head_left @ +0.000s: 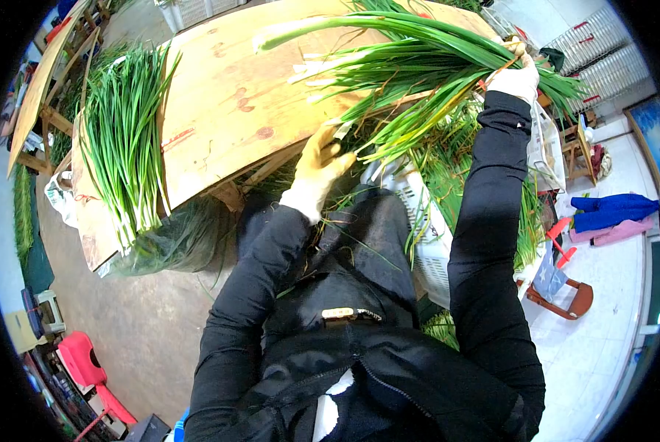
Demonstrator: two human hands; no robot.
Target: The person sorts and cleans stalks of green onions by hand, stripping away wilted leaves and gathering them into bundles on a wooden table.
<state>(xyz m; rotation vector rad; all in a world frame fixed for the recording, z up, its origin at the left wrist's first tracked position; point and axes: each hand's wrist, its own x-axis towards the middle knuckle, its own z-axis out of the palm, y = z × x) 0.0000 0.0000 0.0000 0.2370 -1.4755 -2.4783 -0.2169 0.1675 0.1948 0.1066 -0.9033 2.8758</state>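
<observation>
My right hand (pixel 515 79), in a pale glove, is closed round the leafy part of a bunch of garlic chives (pixel 418 62) above the bench. Their white stem ends point left, and some yellowed leaves hang from the underside. My left hand (pixel 320 163), in a yellow-and-white glove, is at the bench's front edge, just below the stem ends. Its fingers are bent but apart, with the fingertips close to a pale stem end. On the left of the wooden bench (pixel 227 96) lies another pile of garlic chives (pixel 126 132), stems towards me.
A white plastic crate (pixel 433 250) holding more greens stands by my right leg. A translucent bag (pixel 171 247) hangs below the bench's left end. Loose leaves lie across my lap. A small brown stool (pixel 571 300) and blue clothing (pixel 613 212) are at the right.
</observation>
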